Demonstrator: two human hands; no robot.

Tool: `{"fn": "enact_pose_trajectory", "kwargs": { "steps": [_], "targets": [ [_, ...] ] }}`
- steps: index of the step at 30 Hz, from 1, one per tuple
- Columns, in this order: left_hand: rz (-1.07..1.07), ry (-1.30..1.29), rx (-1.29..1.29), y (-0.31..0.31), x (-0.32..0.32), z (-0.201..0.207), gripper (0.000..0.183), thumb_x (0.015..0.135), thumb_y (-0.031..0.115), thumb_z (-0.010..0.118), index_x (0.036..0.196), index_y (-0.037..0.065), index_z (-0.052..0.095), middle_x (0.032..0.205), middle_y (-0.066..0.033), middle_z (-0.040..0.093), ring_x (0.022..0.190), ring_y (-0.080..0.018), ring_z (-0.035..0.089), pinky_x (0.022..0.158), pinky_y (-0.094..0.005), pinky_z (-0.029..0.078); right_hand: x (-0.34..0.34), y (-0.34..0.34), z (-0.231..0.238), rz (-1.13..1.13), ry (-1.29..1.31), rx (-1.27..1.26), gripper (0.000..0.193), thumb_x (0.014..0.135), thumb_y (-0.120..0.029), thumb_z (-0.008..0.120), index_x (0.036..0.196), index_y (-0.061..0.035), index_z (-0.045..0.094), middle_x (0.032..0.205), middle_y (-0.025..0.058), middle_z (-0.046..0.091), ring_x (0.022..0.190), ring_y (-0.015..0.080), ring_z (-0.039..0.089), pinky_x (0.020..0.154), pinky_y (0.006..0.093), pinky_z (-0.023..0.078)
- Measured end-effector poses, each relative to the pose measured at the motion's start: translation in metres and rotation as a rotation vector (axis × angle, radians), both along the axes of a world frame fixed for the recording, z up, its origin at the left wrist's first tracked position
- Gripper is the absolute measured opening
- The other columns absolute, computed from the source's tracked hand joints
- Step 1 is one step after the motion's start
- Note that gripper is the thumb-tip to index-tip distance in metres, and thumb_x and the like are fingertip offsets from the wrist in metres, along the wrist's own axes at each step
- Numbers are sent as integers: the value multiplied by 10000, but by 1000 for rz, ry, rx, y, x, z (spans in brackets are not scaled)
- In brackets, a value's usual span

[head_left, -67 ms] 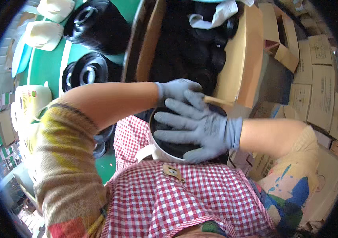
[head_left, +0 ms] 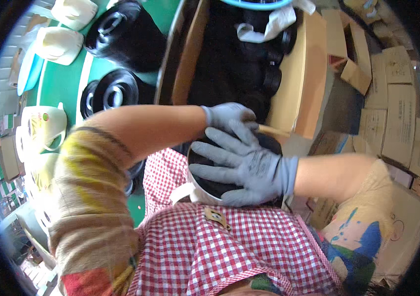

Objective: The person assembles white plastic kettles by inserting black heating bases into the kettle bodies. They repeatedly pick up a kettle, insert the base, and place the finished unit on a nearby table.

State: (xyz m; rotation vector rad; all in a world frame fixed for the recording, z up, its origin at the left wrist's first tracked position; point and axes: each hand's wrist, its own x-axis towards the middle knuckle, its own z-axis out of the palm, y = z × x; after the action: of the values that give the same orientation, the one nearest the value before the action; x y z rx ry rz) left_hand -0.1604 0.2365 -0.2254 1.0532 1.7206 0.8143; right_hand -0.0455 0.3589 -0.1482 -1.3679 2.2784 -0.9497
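Observation:
A round white vessel (head_left: pixel 201 194) with a side handle (head_left: pixel 183 193) and a black inside sits against the red-checked apron (head_left: pixel 229 232). Across its black opening lies my right hand (head_left: pixel 249 165), in a grey glove, fingers spread and palm down. My left hand (head_left: pixel 227 116), gloved alike, is curled at the vessel's far side, partly behind the right fingers. A tan strip (head_left: pixel 275 130) shows beside the left fingertips; whether it is a stick or a carton edge I cannot tell. What the left fingers grip is hidden.
Ahead stands an open carton (head_left: pixel 294 79) with black parts and a white strip (head_left: pixel 264 30). On the green table (head_left: pixel 64 89) at the left are black round parts (head_left: pixel 116 91) and white pitchers (head_left: pixel 45 126). Stacked cartons (head_left: pixel 397 118) line the right. A blue rim (head_left: pixel 259 5) shows on top.
The view has shifted slightly, so most things sit a little lower. A blue rim has come into sight at the top. Both hands keep nearly the same pose over the vessel.

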Motion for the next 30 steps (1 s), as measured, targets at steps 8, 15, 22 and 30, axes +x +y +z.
{"fn": "enact_pose_trajectory", "kwargs": {
  "steps": [8, 15, 22, 30],
  "targets": [
    [470, -133, -51, -22, 8, 25, 213, 859, 143, 637, 1001, -11, 669, 882, -78, 661, 886, -147, 617, 822, -302, 493, -27, 60, -49, -734, -117, -326, 715, 891, -406, 655, 1415, 6, 395, 1375, 204, 483, 1259, 305, 479, 1074, 344, 361],
    [870, -61, 66, -164, 85, 77, 298, 945, 287, 600, 977, -6, 643, 816, -64, 655, 735, -148, 634, 713, -274, 533, 39, 46, 46, -617, -1040, -489, 669, 793, -289, 748, 1324, 41, 510, 1199, 95, 623, 1099, 194, 584, 1000, 335, 433],
    [666, -1198, 570, -193, 203, 76, 788, 897, 635, 482, 1341, -16, 470, 1291, -223, 557, 1128, -326, 602, 948, -482, 502, 89, 21, 163, -473, 197, -461, 499, 756, -279, 747, 1131, 21, 609, 1083, 159, 667, 1007, 259, 658, 898, 426, 519],
    [1150, -711, 1369, -317, 239, 144, 611, 917, 291, 583, 1423, 32, 360, 1367, -203, 484, 1281, -376, 475, 1036, -592, 406, 31, -46, 170, -219, 602, -220, 600, 903, -385, 636, 1359, -19, 503, 1319, 233, 546, 1241, 344, 524, 1067, 444, 369]
  ]
}}
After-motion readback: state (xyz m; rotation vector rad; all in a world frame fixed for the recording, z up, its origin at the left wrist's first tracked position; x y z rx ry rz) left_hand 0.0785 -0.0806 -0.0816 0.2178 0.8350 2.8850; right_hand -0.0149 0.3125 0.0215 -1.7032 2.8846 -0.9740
